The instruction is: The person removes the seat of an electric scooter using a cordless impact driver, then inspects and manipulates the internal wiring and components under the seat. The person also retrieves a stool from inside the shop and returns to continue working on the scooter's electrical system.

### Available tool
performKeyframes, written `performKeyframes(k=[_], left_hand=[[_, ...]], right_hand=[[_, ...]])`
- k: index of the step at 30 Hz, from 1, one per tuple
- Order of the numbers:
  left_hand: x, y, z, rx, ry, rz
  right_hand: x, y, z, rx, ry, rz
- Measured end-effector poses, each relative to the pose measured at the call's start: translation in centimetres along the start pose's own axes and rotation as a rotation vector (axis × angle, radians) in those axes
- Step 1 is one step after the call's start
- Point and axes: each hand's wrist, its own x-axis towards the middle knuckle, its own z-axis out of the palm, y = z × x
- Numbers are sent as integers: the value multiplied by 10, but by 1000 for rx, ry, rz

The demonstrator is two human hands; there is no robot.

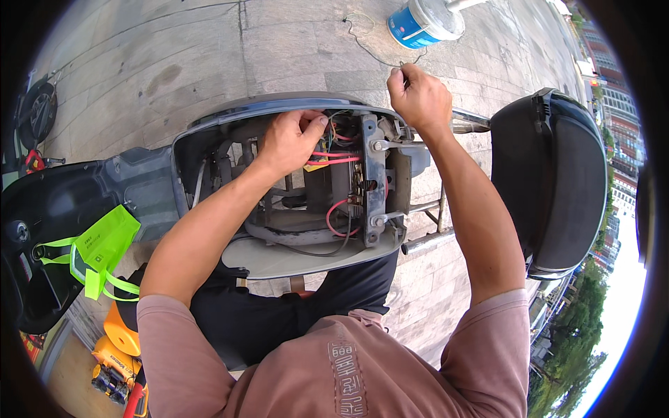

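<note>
The open body of a scooter [209,106] lies before me, its inside frame and wiring showing. My left hand [289,143] reaches into it, thumb and fingertips pinched beside a cluster of thin wires [337,125]; what is between them is too small to make out. Raised past the far right edge of the body, my right hand [424,101] pinches a thin dark wire [373,57], which trails in a loose curve over the paving. Thick red cables [338,160] run below my left hand to a row of metal terminals beside a grey metal bracket [375,181].
A blue and white bucket [418,26] stands on the paving at the far side. To the right is a black top box [550,184]. A bright green bag [104,244] hangs at the left, above yellow equipment [120,341]. A wheel [40,115] shows at far left.
</note>
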Motion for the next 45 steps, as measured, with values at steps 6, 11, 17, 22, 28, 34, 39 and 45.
performKeyframes(k=[6, 11, 17, 22, 28, 34, 39, 45], left_hand=[[12, -11, 13, -1, 23, 139], [15, -12, 18, -126, 54, -12], [13, -8, 19, -219, 114, -114], [10, -8, 16, -229, 84, -162], [9, -13, 14, -202, 25, -89], [9, -12, 14, -51, -64, -62], [16, -8, 19, -81, -48, -11], [19, -5, 18, -62, 33, -163]], right_hand=[[1, -1, -1, -17, -16, 17], [2, -1, -1, -33, -31, 14], [1, 1, 2, -15, 16, -6], [1, 1, 2, -3, 0, 14], [1, 0, -2, 1, -49, 41], [2, 0, -2, -26, -43, 6], [1, 0, 1, -27, -15, 0], [2, 1, 2, -32, -18, 12]])
